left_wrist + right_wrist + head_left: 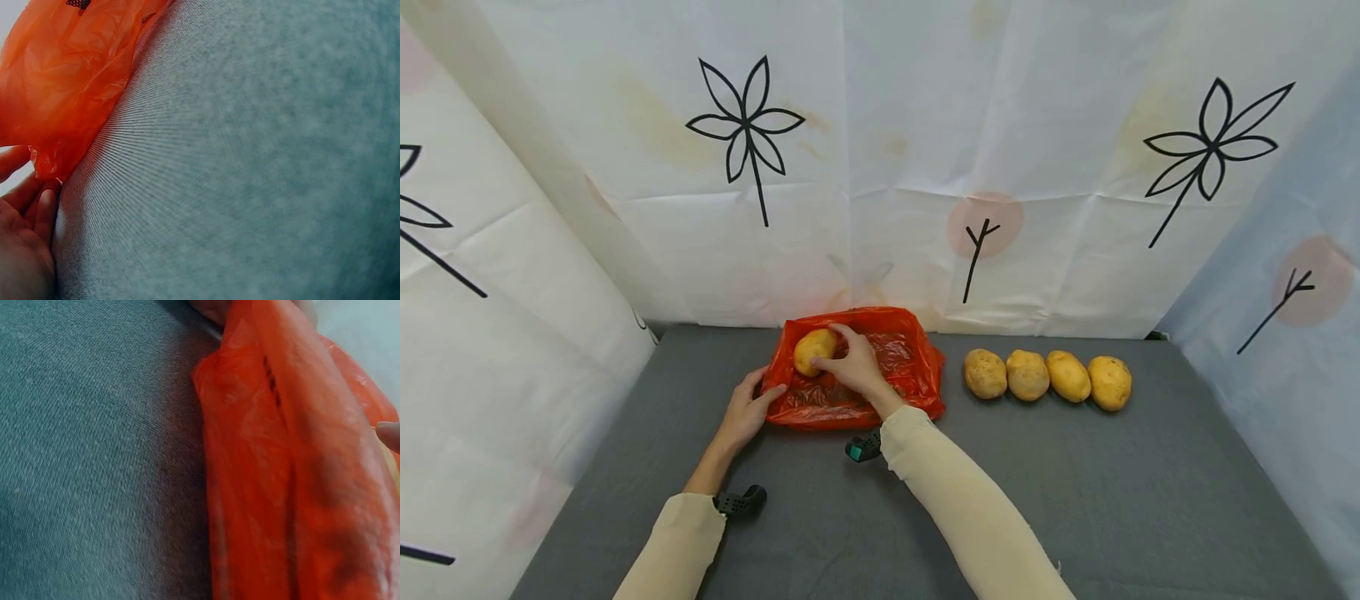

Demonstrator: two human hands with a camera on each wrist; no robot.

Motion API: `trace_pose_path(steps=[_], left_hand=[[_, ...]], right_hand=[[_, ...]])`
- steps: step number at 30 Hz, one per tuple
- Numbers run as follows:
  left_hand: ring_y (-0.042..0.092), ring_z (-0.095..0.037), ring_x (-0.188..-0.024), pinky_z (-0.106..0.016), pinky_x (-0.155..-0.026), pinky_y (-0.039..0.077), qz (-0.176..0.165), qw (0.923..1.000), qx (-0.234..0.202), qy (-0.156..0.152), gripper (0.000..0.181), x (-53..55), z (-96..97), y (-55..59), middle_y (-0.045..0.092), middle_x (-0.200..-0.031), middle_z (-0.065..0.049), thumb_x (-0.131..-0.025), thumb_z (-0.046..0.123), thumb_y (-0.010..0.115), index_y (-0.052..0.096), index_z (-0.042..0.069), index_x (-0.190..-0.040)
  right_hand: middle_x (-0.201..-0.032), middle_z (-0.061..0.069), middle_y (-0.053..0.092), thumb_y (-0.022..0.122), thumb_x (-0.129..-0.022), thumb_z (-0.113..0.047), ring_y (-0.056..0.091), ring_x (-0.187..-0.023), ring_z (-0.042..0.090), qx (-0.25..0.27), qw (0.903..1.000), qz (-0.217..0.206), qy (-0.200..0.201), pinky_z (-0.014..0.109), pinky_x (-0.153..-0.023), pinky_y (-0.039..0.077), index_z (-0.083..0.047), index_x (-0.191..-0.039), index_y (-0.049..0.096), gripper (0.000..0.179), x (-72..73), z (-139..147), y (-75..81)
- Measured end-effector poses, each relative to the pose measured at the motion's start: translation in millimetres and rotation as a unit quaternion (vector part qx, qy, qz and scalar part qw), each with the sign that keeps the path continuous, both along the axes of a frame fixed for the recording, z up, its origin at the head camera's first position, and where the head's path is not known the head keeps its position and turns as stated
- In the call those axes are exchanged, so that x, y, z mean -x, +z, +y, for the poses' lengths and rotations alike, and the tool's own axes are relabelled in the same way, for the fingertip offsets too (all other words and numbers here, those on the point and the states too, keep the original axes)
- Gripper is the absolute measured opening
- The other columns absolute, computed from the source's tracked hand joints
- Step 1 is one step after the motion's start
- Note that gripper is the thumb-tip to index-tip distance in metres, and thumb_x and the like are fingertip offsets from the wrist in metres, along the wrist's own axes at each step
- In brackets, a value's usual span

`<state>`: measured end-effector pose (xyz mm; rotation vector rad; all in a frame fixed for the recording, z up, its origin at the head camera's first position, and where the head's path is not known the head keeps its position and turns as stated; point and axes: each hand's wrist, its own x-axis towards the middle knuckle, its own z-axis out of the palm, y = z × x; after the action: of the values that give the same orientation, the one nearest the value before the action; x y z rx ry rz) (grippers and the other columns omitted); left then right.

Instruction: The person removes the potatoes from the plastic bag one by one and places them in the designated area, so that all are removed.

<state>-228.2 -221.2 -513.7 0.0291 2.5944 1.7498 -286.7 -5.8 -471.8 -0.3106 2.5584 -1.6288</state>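
Observation:
A red plastic bag [850, 417] lies spread open in a roughly rectangular shape against the back of the table. Inside its left end, my right hand [857, 367] grips a yellow potato [812, 350] between thumb and fingers. My left hand [747, 414] holds the bag's left front corner, thumb on the front side and fingers along the left side. The left wrist view has that hand [28, 231] at a crumpled corner of the bag [75, 81]. Only a fingertip of the right hand [389, 435] and a sliver of potato show past the bag [250, 456] in the right wrist view.
Several potatoes [1027, 375] stand in a row on the grey tabletop [1112, 500], right of the bag. Behind and at both sides hangs a pale cloth [895, 150] printed with black flowers and twigs.

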Motion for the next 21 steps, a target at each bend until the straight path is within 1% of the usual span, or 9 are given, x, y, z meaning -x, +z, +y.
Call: trace_pose_path(steps=[8, 10, 14, 17, 19, 21], left_hand=[[0.040, -0.039, -0.135, -0.054, -0.111, 0.030, 0.000, 1.0000, -0.001, -0.003, 0.057, -0.6, -0.9, 1.0, 0.040, -0.151, -0.025, -0.104, 0.025, 0.060, 0.041, -0.002, -0.151], [0.040, -0.039, -0.135, -0.054, -0.111, 0.030, 0.001, 1.0000, 0.002, -0.003, 0.057, -0.6, -1.3, 1.1, 0.040, -0.151, -0.026, -0.105, 0.025, 0.059, 0.041, -0.002, -0.151], [0.041, -0.040, -0.134, -0.055, -0.110, 0.031, 0.004, 1.0000, 0.007, -0.004, 0.057, -0.1, -1.4, 1.1, 0.041, -0.150, -0.026, -0.104, 0.024, 0.059, 0.041, -0.003, -0.151], [0.040, -0.040, -0.134, -0.055, -0.110, 0.031, 0.005, 0.9999, 0.009, -0.003, 0.056, 0.1, -0.8, 1.2, 0.041, -0.150, -0.026, -0.104, 0.024, 0.060, 0.042, -0.002, -0.151], [0.040, -0.040, -0.134, -0.054, -0.110, 0.031, 0.003, 0.9999, 0.009, -0.003, 0.056, 0.2, -0.4, 0.9, 0.040, -0.151, -0.026, -0.104, 0.024, 0.060, 0.041, -0.002, -0.151], [0.040, -0.040, -0.134, -0.054, -0.110, 0.031, 0.000, 1.0000, 0.009, -0.002, 0.056, 0.0, -0.1, 0.5, 0.040, -0.150, -0.025, -0.104, 0.023, 0.059, 0.041, -0.002, -0.151]], right_hand=[[-0.142, 0.016, 0.048, 0.080, -0.089, -0.031, 0.048, -0.126, 0.034, -0.024, 0.9997, 0.001, -0.006, 0.050, -0.105, 0.043, -0.016, -0.152, 0.046, 0.073, 0.8, -10.0, -2.3], [-0.142, 0.015, 0.049, 0.079, -0.089, -0.034, 0.048, -0.126, 0.034, -0.039, 0.9992, 0.001, -0.005, 0.053, -0.106, 0.041, -0.019, -0.153, 0.044, 0.075, 0.5, -12.5, -2.9], [-0.142, 0.013, 0.051, 0.079, -0.089, -0.040, 0.046, -0.129, 0.034, -0.070, 0.9975, 0.006, -0.002, 0.061, -0.108, 0.030, -0.022, -0.155, 0.041, 0.079, 1.2, -16.5, -8.1], [-0.142, 0.013, 0.051, 0.079, -0.088, -0.042, 0.045, -0.130, 0.035, -0.068, 0.9976, 0.009, 0.000, 0.066, -0.108, 0.023, -0.022, -0.155, 0.041, 0.079, 1.4, -17.5, -10.8], [-0.142, 0.013, 0.051, 0.079, -0.088, -0.041, 0.045, -0.130, 0.035, -0.060, 0.9982, 0.009, 0.003, 0.066, -0.109, 0.022, -0.022, -0.155, 0.041, 0.079, 1.2, -16.5, -11.5], [-0.141, 0.013, 0.050, 0.080, -0.088, -0.039, 0.045, -0.128, 0.035, -0.051, 0.9987, 0.007, 0.006, 0.064, -0.109, 0.025, -0.022, -0.154, 0.042, 0.077, 1.1, -14.5, -11.9]])
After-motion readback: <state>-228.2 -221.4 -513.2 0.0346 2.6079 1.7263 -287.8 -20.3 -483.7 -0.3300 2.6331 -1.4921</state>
